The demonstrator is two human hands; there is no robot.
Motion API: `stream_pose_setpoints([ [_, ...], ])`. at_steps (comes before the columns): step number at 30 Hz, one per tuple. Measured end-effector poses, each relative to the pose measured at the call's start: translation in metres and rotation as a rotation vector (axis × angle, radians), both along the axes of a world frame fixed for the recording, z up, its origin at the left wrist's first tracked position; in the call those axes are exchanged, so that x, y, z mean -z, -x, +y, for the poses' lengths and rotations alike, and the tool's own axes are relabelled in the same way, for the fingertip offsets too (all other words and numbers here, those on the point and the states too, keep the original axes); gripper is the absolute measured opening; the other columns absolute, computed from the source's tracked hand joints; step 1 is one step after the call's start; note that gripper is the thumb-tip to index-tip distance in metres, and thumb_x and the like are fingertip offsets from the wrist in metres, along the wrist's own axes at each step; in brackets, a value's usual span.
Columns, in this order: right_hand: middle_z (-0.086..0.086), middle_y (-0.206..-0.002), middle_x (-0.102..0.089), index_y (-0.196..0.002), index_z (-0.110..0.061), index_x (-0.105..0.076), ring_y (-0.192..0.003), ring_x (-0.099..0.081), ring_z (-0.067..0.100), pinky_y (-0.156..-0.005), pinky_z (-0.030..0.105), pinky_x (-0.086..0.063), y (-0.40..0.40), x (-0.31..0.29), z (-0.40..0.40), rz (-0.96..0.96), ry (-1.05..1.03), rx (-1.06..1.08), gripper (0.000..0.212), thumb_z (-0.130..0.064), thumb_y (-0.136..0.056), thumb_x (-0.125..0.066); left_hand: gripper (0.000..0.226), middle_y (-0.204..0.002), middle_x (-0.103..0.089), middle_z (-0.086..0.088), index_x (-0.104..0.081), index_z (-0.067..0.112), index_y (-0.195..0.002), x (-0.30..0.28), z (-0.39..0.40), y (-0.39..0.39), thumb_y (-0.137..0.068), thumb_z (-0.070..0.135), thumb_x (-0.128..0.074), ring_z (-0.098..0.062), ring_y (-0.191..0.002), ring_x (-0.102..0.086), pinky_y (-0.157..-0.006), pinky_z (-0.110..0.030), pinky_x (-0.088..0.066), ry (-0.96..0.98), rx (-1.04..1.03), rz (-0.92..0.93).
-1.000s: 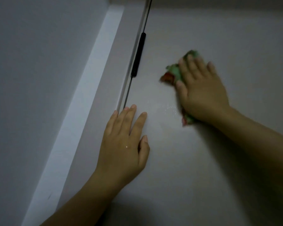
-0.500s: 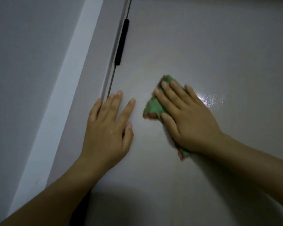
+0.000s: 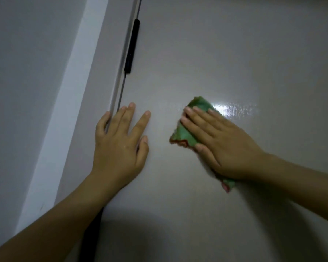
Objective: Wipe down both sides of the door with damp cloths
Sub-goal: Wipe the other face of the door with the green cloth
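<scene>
We press our right hand [image 3: 223, 142] flat on a green cloth [image 3: 187, 129] against the pale door [image 3: 235, 53], fingers straight and lying across the cloth rather than curled round it; the cloth's reddish hem shows just left of the thumb and again below the heel of the palm, while a green corner pokes out beyond the fingertips. Just beyond those fingertips, to their right, a wet patch [image 3: 233, 108] glints on the door's face. Our left hand [image 3: 119, 146] lies flat on the same face, near the cloth but apart from it, fingers spread and straight, holding nothing; its little finger reaches across the door's edge onto the frame [image 3: 110, 53]. Above the left fingertips a black hinge [image 3: 132, 46] sits on the seam between door and frame, with a thin dark rod running along the seam above and below it. Left of the frame stands a grey wall [image 3: 27, 72]. We see no bucket, bowl or other vessel here
</scene>
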State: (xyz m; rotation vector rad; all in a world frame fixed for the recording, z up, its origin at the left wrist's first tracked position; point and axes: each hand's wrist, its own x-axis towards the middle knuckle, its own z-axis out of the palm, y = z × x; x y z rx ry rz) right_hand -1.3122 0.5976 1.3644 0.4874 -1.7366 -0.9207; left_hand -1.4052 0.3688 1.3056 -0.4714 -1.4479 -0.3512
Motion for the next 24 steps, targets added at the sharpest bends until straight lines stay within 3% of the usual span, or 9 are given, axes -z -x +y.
stream_pose_setpoints([
  [1, 0.014, -0.154, -0.020, -0.147, -0.006, -0.025, -0.144, -0.015, 0.026, -0.118, 0.037, -0.007, -0.003, -0.017, 0.001, 0.034, 0.050, 0.011, 0.059, -0.036, -0.096, -0.022, 0.052, -0.146, -0.042, -0.017, -0.048, 0.015, -0.140, 0.001, -0.004, -0.002, -0.093, 0.031, -0.033, -0.031, -0.134, -0.040, -0.112, -0.049, -0.020, -0.018, 0.025, -0.010],
  [4, 0.012, -0.157, -0.010, -0.150, -0.010, -0.013, -0.146, -0.006, 0.022, -0.117, 0.031, 0.004, -0.003, -0.081, -0.001, 0.196, 0.489, -0.020, 0.058, -0.037, -0.099, -0.016, 0.053, -0.148, -0.038, -0.017, -0.045, 0.015, -0.142, -0.006, 0.003, -0.008, -0.093, 0.031, -0.033, -0.031, -0.136, -0.036, -0.112, -0.049, -0.018, -0.047, 0.082, -0.042],
  [6, 0.009, -0.159, -0.005, -0.151, -0.012, -0.008, -0.146, 0.000, 0.020, -0.117, 0.032, 0.006, 0.006, -0.092, -0.014, 0.271, 0.657, -0.027, 0.055, -0.034, -0.102, -0.018, 0.053, -0.151, -0.034, -0.017, -0.041, 0.016, -0.145, -0.021, 0.017, -0.014, -0.093, 0.029, -0.034, -0.030, -0.139, -0.032, -0.115, -0.045, -0.013, -0.044, 0.128, -0.052],
  [7, 0.009, -0.159, -0.006, -0.151, -0.012, -0.008, -0.146, 0.000, 0.020, -0.118, 0.033, 0.005, 0.009, -0.082, -0.019, 0.280, 0.639, -0.025, 0.055, -0.034, -0.102, -0.019, 0.054, -0.153, -0.031, -0.016, -0.038, 0.016, -0.146, -0.030, 0.025, -0.017, -0.094, 0.029, -0.034, -0.029, -0.141, -0.029, -0.116, -0.043, -0.009, -0.040, 0.160, -0.063],
  [11, 0.005, -0.156, -0.013, -0.149, -0.015, -0.016, -0.145, -0.007, 0.019, -0.119, 0.036, -0.004, 0.000, -0.017, 0.004, 0.127, 0.249, -0.017, 0.055, -0.036, -0.099, -0.021, 0.059, -0.158, -0.018, -0.011, -0.026, 0.020, -0.150, -0.058, 0.052, -0.018, -0.094, 0.037, -0.025, -0.024, -0.146, -0.016, -0.117, -0.038, -0.002, -0.047, 0.200, -0.091],
  [13, 0.008, -0.155, -0.018, -0.147, -0.013, -0.019, -0.145, -0.012, 0.023, -0.119, 0.035, -0.005, -0.017, -0.040, 0.035, 0.137, 0.206, 0.012, 0.052, -0.032, -0.099, -0.024, 0.060, -0.159, -0.015, -0.009, -0.022, 0.022, -0.151, -0.061, 0.056, -0.014, -0.094, 0.040, -0.020, -0.023, -0.146, -0.012, -0.118, -0.038, -0.001, -0.063, 0.152, -0.091],
  [17, 0.013, -0.158, -0.011, -0.150, -0.009, -0.011, -0.146, -0.006, 0.024, -0.119, 0.036, -0.001, -0.031, -0.129, 0.061, 0.363, 0.764, -0.006, 0.051, -0.028, -0.103, -0.021, 0.059, -0.159, -0.016, -0.009, -0.022, 0.022, -0.151, -0.062, 0.056, -0.012, -0.095, 0.041, -0.020, -0.023, -0.145, -0.013, -0.117, -0.038, -0.001, -0.057, 0.137, -0.088],
  [19, 0.012, -0.158, -0.009, -0.151, -0.008, -0.010, -0.146, -0.004, 0.023, -0.119, 0.038, -0.002, -0.022, -0.138, 0.041, 0.407, 0.862, -0.005, 0.054, -0.030, -0.102, -0.018, 0.059, -0.159, -0.016, -0.009, -0.022, 0.021, -0.151, -0.063, 0.057, -0.013, -0.095, 0.041, -0.021, -0.024, -0.145, -0.013, -0.117, -0.039, -0.002, -0.053, 0.135, -0.093],
  [24, 0.003, -0.157, -0.015, -0.150, -0.018, -0.016, -0.145, -0.007, 0.016, -0.119, 0.033, 0.000, -0.005, -0.055, 0.020, 0.172, 0.265, -0.007, 0.054, -0.037, -0.099, -0.021, 0.061, -0.158, -0.020, -0.011, -0.025, 0.020, -0.151, -0.062, 0.056, -0.012, -0.094, 0.042, -0.022, -0.026, -0.144, -0.016, -0.115, -0.039, -0.003, -0.060, 0.130, -0.080],
])
